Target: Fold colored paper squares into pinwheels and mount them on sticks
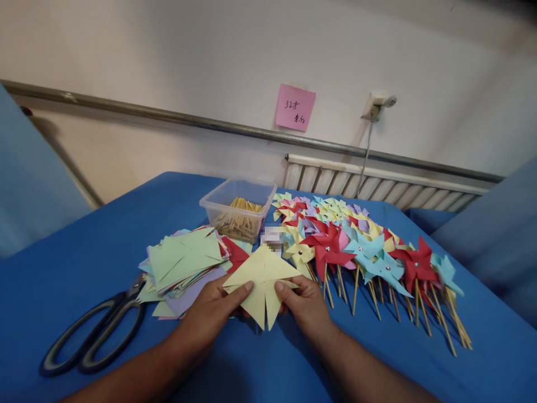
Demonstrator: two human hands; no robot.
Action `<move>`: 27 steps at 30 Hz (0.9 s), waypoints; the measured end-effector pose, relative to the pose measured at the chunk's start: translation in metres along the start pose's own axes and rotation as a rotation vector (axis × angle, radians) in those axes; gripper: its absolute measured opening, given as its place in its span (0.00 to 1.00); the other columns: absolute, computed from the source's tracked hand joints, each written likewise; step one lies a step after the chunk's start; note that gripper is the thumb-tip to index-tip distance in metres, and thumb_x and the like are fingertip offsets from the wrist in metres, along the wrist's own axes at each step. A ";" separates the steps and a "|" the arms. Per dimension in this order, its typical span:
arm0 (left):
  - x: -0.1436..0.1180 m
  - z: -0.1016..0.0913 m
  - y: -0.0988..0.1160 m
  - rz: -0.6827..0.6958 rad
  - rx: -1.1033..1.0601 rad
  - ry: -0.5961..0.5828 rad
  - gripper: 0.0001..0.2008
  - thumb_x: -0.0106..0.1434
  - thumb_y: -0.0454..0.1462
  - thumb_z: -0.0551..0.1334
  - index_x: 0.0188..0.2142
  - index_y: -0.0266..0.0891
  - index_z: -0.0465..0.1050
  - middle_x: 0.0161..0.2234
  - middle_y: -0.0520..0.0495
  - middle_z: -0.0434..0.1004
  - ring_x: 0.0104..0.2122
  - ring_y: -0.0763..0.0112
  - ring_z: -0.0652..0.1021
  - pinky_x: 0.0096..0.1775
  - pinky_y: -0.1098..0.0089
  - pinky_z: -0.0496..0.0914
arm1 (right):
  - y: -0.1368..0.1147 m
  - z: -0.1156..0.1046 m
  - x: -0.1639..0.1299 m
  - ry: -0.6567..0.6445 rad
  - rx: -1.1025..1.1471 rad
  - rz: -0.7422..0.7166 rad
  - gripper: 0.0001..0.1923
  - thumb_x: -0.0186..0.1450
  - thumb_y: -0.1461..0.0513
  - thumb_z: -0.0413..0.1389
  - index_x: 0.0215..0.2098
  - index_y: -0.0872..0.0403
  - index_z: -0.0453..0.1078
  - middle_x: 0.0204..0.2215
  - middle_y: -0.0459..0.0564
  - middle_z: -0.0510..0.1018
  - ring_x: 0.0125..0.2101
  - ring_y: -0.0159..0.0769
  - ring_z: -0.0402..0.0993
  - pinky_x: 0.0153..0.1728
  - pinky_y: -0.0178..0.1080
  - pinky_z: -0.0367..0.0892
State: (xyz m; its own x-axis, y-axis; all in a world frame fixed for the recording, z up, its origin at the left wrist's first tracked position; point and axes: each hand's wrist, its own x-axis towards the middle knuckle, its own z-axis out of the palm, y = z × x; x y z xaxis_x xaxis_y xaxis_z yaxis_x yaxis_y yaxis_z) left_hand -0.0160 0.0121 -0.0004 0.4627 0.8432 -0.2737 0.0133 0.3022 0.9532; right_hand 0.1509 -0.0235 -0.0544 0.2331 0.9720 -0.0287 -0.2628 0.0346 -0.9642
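1. Fingers of the left hand (210,316) are closed on the left edge of a pale yellow cut paper square (262,282), thumb lying on top of it.
2. Fingers of the right hand (308,305) grip the sheet's right edge the same way, thumb on top and the rest tucked under.
3. Between the two thumbs the sheet spreads flat, its slit points fanning away from and toward the person, just above the blue table cover (92,240).
4. Left of the left fingers, touching the sheet's edge, lies a stack of cut coloured paper squares (184,260).
5. Farther left rest black-handled scissors (94,333).
6. Beyond the fingers stands a clear plastic tub of wooden sticks (239,210).
7. Right of the right fingers lie rows of finished paper pinwheels (361,246) on sticks.
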 end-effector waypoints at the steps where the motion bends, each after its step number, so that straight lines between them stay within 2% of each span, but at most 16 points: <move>1: 0.000 0.000 0.000 0.001 0.013 0.020 0.17 0.57 0.46 0.66 0.41 0.37 0.77 0.28 0.47 0.81 0.27 0.65 0.75 0.31 0.69 0.67 | 0.001 0.000 0.001 0.002 0.016 -0.007 0.18 0.54 0.49 0.65 0.27 0.56 0.75 0.12 0.41 0.70 0.13 0.27 0.62 0.15 0.30 0.56; 7: -0.002 0.002 0.004 -0.008 0.077 0.081 0.15 0.55 0.45 0.68 0.35 0.35 0.78 0.22 0.50 0.77 0.23 0.70 0.72 0.27 0.72 0.64 | -0.003 0.000 0.002 0.036 0.083 -0.016 0.17 0.52 0.51 0.67 0.27 0.55 0.72 0.14 0.40 0.70 0.13 0.25 0.60 0.14 0.29 0.56; 10: -0.001 -0.001 0.004 -0.007 0.034 0.025 0.17 0.56 0.45 0.67 0.40 0.35 0.78 0.27 0.48 0.80 0.26 0.68 0.74 0.30 0.71 0.66 | -0.006 -0.002 0.001 0.047 0.072 -0.010 0.17 0.52 0.51 0.67 0.27 0.54 0.73 0.15 0.40 0.70 0.14 0.26 0.60 0.15 0.29 0.56; 14: -0.001 -0.003 0.007 -0.029 -0.138 -0.044 0.16 0.59 0.44 0.65 0.44 0.38 0.78 0.35 0.44 0.83 0.31 0.64 0.78 0.34 0.69 0.69 | -0.006 -0.003 0.000 0.029 0.069 -0.012 0.15 0.52 0.51 0.67 0.27 0.54 0.73 0.16 0.40 0.70 0.15 0.26 0.60 0.17 0.30 0.57; 18: 0.001 -0.003 0.008 -0.110 -0.226 -0.121 0.16 0.57 0.40 0.67 0.44 0.36 0.79 0.34 0.43 0.84 0.31 0.61 0.80 0.37 0.66 0.71 | -0.002 -0.001 -0.003 -0.031 0.085 -0.022 0.13 0.55 0.53 0.66 0.28 0.53 0.73 0.21 0.43 0.75 0.20 0.29 0.67 0.23 0.32 0.62; 21: 0.002 -0.002 0.004 -0.150 -0.213 -0.101 0.17 0.53 0.39 0.70 0.43 0.34 0.79 0.34 0.41 0.85 0.30 0.61 0.81 0.36 0.67 0.71 | -0.002 0.001 -0.005 -0.111 0.073 -0.046 0.11 0.59 0.54 0.62 0.33 0.53 0.72 0.24 0.43 0.76 0.24 0.32 0.70 0.28 0.35 0.66; 22: 0.002 -0.002 0.003 -0.146 -0.217 -0.085 0.18 0.53 0.38 0.70 0.43 0.33 0.79 0.35 0.40 0.85 0.30 0.62 0.81 0.35 0.67 0.71 | -0.003 0.001 -0.005 -0.101 0.051 -0.068 0.10 0.60 0.55 0.61 0.36 0.52 0.71 0.26 0.44 0.76 0.26 0.33 0.71 0.30 0.36 0.66; 24: 0.002 -0.001 0.002 -0.125 -0.247 -0.056 0.19 0.53 0.38 0.70 0.44 0.33 0.78 0.36 0.40 0.85 0.30 0.62 0.81 0.36 0.67 0.72 | -0.008 0.000 -0.008 0.011 -0.072 -0.158 0.11 0.62 0.57 0.59 0.41 0.52 0.68 0.30 0.46 0.75 0.29 0.34 0.71 0.32 0.37 0.67; 26: 0.002 0.000 0.004 -0.112 -0.291 -0.038 0.19 0.54 0.37 0.70 0.46 0.33 0.78 0.37 0.40 0.85 0.32 0.61 0.82 0.38 0.66 0.72 | -0.016 -0.001 -0.014 0.150 -0.289 -0.335 0.12 0.62 0.60 0.59 0.43 0.51 0.66 0.37 0.49 0.75 0.36 0.38 0.72 0.38 0.40 0.68; 27: 0.001 0.001 0.006 -0.112 -0.312 -0.029 0.19 0.54 0.37 0.70 0.46 0.33 0.77 0.37 0.40 0.85 0.32 0.60 0.82 0.38 0.65 0.73 | -0.021 -0.002 -0.019 0.176 -0.411 -0.450 0.12 0.61 0.61 0.58 0.44 0.51 0.66 0.42 0.52 0.73 0.42 0.40 0.71 0.42 0.42 0.67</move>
State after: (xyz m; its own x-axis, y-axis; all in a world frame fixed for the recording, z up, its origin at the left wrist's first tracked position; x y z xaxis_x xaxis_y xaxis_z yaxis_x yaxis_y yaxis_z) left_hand -0.0148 0.0149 0.0050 0.4984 0.7855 -0.3668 -0.2048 0.5178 0.8306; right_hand 0.1537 -0.0427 -0.0342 0.3970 0.8290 0.3938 0.2691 0.3051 -0.9135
